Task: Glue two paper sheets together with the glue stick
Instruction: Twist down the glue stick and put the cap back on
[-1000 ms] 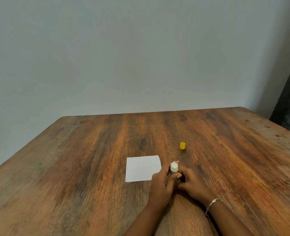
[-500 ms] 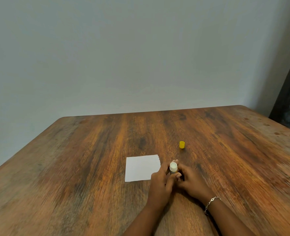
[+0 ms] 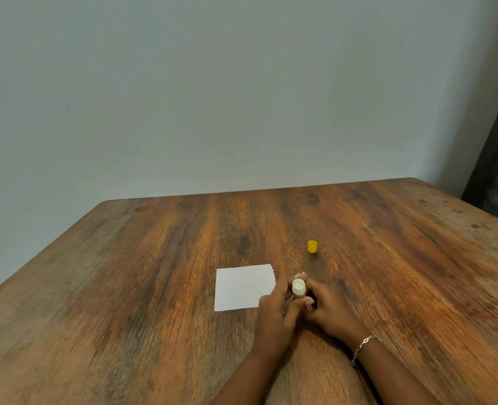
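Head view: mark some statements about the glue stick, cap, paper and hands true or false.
1. The glue stick is uncapped. True.
2. The cap sits on the paper. False: it stands on the bare table, apart from the paper, past its far right corner.
3. The left hand and the right hand both hold the glue stick. True.
4. The glue stick lies flat on the table. False: it is held upright.
5. The bracelet is on the left wrist. False: it is on the right wrist.
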A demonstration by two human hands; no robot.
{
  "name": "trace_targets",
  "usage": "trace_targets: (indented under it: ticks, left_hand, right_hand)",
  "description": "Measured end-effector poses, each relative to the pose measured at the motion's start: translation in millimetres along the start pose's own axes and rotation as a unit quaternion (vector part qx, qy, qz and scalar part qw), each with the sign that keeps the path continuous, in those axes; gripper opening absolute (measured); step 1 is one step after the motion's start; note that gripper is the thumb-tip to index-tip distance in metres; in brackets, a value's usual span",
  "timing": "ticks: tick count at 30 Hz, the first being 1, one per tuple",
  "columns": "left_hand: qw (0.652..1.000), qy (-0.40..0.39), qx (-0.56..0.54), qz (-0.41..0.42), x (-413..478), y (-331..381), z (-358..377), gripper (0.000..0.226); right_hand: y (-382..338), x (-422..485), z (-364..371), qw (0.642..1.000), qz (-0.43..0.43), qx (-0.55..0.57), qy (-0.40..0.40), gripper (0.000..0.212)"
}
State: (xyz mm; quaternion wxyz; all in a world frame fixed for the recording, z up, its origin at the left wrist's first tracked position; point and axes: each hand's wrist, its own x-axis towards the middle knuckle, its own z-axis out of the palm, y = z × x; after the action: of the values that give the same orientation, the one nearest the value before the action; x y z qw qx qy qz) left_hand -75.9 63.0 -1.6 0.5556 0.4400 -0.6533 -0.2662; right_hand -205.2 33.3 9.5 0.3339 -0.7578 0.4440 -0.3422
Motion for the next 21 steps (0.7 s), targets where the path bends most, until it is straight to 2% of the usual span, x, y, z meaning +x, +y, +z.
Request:
trace_targets:
  ticks: [5,11,18,21]
  left_hand:
    - [1.000,0.002,-0.012,0.001,0.0,0.1,-0.8,0.026]
    - [1.000,0.003,-0.018,-0.006,-0.6,4.5,-1.4,0.019]
    - [1.000,0.002,-0.014,-0.011,0.6,5.2,-2.3,0.025]
    - [1.000,-0.012,0.000,-0.013,-1.2,6.7,-1.5,0.027]
  right_hand:
    - [-0.3,-0.3,-3.7,0.998,-0.023,0.021,-0.047,0.022]
    - [8.1,0.5,-2.5,0.999,0.026,-0.021,-0.025,0.040]
    - [2.4,0.6,-4.9,0.998,-0.011,0.033,-0.061,0.020]
    - [8.1,1.9,-5.2,0.998,0.006,0.020,-0.055,0.025]
